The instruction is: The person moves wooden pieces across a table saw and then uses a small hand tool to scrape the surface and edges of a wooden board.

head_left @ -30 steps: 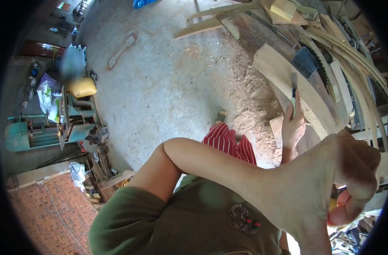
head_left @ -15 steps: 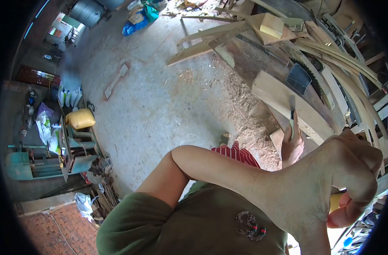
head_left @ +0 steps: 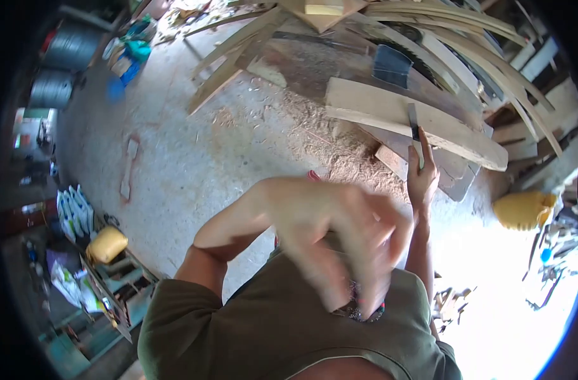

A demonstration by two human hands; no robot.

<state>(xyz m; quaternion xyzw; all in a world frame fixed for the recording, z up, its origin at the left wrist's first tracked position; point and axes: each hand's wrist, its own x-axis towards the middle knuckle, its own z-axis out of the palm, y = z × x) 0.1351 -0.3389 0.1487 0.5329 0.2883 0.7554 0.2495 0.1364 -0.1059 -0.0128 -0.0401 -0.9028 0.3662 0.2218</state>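
Observation:
My left hand [head_left: 346, 231] hangs close in front of the camera over my chest, blurred by motion. Its fingers are loosely bent with gaps between them, and nothing shows in them. On the right, my right hand [head_left: 423, 180] is wrapped around the handle of a chisel [head_left: 412, 117], index finger stretched along it. The flat blade points forward and overlaps a thick wooden plank [head_left: 371, 101] in this view. That plank lies across a worn work table [head_left: 308, 60], its near end sticking out past the edge.
A toothed saw blade [head_left: 422, 62] shows beside a dark square piece [head_left: 392, 65] on the table. Long curved wood strips [head_left: 473, 41] lie behind. Sawdust [head_left: 349, 149] covers the floor below. Yellow containers [head_left: 523, 210] stand at right and left; metal drums [head_left: 70, 47] stand far left.
My left hand has moved from the far right back to the left, in front of my chest. My right hand keeps the chisel at the plank. The view has turned to the right.

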